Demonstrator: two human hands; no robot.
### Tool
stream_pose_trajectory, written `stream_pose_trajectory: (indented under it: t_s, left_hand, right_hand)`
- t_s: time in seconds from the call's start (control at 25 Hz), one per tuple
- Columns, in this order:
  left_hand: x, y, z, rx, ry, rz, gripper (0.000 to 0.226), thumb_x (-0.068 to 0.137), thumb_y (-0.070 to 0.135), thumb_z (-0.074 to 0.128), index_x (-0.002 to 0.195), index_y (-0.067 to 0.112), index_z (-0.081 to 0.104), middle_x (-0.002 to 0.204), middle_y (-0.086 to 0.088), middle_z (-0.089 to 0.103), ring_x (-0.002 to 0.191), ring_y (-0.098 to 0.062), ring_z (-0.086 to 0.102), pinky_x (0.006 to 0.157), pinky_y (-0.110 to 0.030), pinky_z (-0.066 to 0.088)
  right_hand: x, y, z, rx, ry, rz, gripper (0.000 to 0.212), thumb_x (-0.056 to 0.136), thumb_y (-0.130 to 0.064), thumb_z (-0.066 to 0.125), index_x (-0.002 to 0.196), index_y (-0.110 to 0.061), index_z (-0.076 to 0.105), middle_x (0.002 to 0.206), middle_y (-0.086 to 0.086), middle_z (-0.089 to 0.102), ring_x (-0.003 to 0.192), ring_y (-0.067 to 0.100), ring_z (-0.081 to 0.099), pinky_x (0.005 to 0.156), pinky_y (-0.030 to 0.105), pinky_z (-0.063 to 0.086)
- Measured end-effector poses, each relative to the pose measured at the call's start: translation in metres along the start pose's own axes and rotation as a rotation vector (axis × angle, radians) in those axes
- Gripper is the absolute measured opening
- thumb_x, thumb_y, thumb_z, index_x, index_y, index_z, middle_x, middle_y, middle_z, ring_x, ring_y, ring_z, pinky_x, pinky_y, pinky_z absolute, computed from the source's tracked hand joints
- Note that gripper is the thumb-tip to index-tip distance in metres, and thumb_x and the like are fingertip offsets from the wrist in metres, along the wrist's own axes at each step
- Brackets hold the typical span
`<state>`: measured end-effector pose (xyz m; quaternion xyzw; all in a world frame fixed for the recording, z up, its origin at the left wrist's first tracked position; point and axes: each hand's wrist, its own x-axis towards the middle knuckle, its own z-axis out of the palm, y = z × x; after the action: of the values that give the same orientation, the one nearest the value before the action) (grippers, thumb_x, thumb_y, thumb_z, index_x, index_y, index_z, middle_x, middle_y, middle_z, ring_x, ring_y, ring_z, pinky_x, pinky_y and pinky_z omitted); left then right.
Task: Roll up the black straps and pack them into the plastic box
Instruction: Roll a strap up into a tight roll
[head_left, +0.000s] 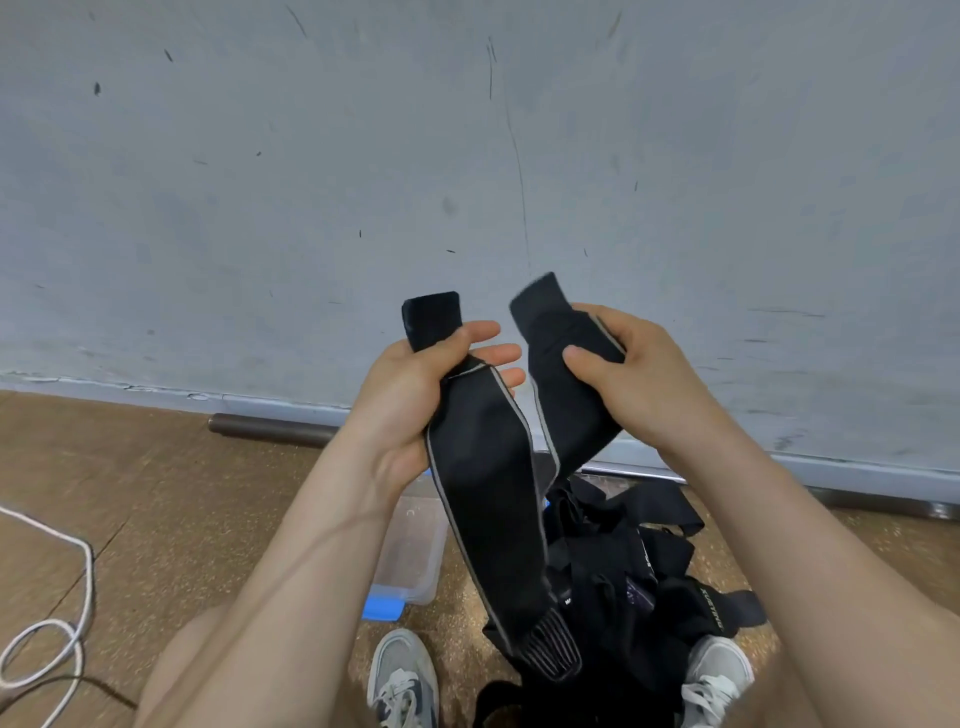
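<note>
The brown floor (208, 493) fills the lower frame; on it, lower right of centre, lies the pile of black straps (649, 561), unrolled, with the clear plastic box (413, 545) just left of it, partly hidden by a forearm. At mid-frame a grey-edged strap (488, 493) is held up, its striped end hanging low; whether the length on the right belongs to the same strap I cannot tell. The left hand (415, 384) has its grip pinching the strap just below one upright end, thumb on top; the right hand (644, 374) pinches the other length likewise. To roll well, I judge, start at one end, keep the edges aligned and the turns tight, and let the tail feed freely
</note>
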<state>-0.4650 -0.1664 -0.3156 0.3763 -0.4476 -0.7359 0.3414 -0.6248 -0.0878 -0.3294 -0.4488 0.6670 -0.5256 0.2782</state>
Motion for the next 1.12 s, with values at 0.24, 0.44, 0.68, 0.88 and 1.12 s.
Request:
stream_pose_trajectory:
  t_s: [0.24,0.44,0.68,0.88,1.12]
  left_hand:
    - [-0.001,-0.006,0.007,0.069,-0.039,0.058,0.020,0.099,0.002,0.050,0.118,0.004,0.057,0.088,-0.015,0.074,0.076,-0.025,0.073,0.071,-0.034,0.061]
    - [-0.003,0.003,0.008,-0.347,-0.131,-0.049,0.022,0.102,0.012,0.043,0.117,0.006,0.058,0.091,-0.014,0.074,0.082,-0.026,0.073,0.080,-0.039,0.060]
    - [-0.001,0.011,-0.003,-0.445,-0.046,0.132,0.034,0.093,0.038,0.055,0.112,0.010,0.058,0.069,-0.002,0.044,0.063,-0.017,0.046,0.068,-0.027,0.038]
    - [-0.010,0.005,0.017,0.008,-0.021,0.340,0.024,0.092,0.015,0.059,0.116,0.017,0.058,0.080,0.007,0.049,0.064,0.001,0.055,0.062,-0.011,0.042]
    - [0.000,0.006,0.001,0.326,-0.208,0.315,0.067,0.077,0.034,0.075,0.135,0.019,0.046,0.099,0.008,0.057,0.080,0.011,0.061,0.075,-0.009,0.048]
  right_hand:
    - [-0.002,0.002,-0.002,0.193,-0.134,0.080,0.018,0.093,-0.011,0.062,0.103,-0.022,0.072,0.093,-0.004,0.077,0.087,0.012,0.073,0.081,0.032,0.057]
    - [-0.006,0.004,0.006,-0.158,-0.011,-0.128,0.040,0.093,-0.013,0.060,0.124,-0.037,0.049,0.080,-0.010,0.065,0.063,0.006,0.062,0.065,0.020,0.049]
    - [-0.009,-0.003,0.013,-0.081,-0.238,0.017,0.019,0.085,-0.039,0.065,0.100,-0.034,0.075,0.095,-0.020,0.072,0.088,0.002,0.066,0.084,0.023,0.052]
    - [-0.021,-0.001,0.038,-0.289,-0.485,-0.144,0.087,0.065,-0.071,0.075,0.137,-0.031,0.049,0.136,-0.014,0.046,0.123,0.000,0.047,0.100,0.016,0.043]
    - [-0.011,0.004,0.040,0.033,-0.062,0.035,0.028,0.098,-0.024,0.057,0.088,0.000,0.069,0.090,0.022,0.072,0.087,0.032,0.070,0.080,0.052,0.055]
